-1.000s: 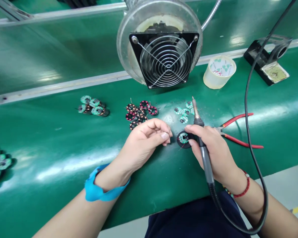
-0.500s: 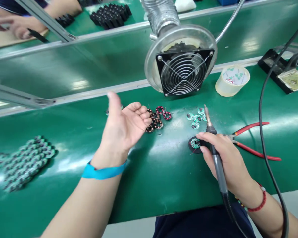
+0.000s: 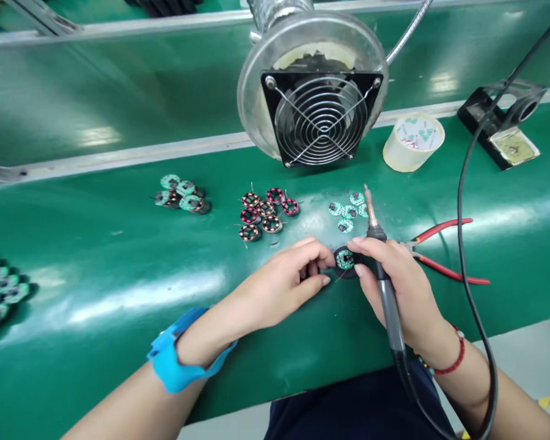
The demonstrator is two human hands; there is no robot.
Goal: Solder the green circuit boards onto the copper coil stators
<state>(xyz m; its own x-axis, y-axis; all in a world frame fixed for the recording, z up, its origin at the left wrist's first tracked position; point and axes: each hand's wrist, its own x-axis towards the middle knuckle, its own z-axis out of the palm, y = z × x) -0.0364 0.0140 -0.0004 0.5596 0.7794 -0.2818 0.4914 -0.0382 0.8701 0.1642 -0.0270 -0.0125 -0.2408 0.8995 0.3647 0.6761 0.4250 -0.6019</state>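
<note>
My right hand (image 3: 401,281) holds a soldering iron (image 3: 391,311) with its tip pointing up and away. Its thumb and forefinger reach the right side of a round black holder, on which lies a small green circuit board (image 3: 344,259). At the holder's left edge is my left hand (image 3: 293,278), with fingers curled and the thumb a little apart; no object shows in it. A thin red wire sticks out below the board. Several loose green boards (image 3: 349,212) lie just beyond, and wound copper and red coils (image 3: 266,209) stand to their left.
A fume extractor fan (image 3: 324,125) hangs over the bench's back. Behind and right are a tape roll (image 3: 412,143) and an iron stand (image 3: 502,131). Red-handled pliers (image 3: 449,269) lie beside my right hand. Board-topped coils (image 3: 183,192) and a larger group (image 3: 2,290) stand left.
My left hand has turned over from palm up and come down right to the black holder, its fingers curling. My right hand keeps the iron beside the holder. The whole view has shifted.
</note>
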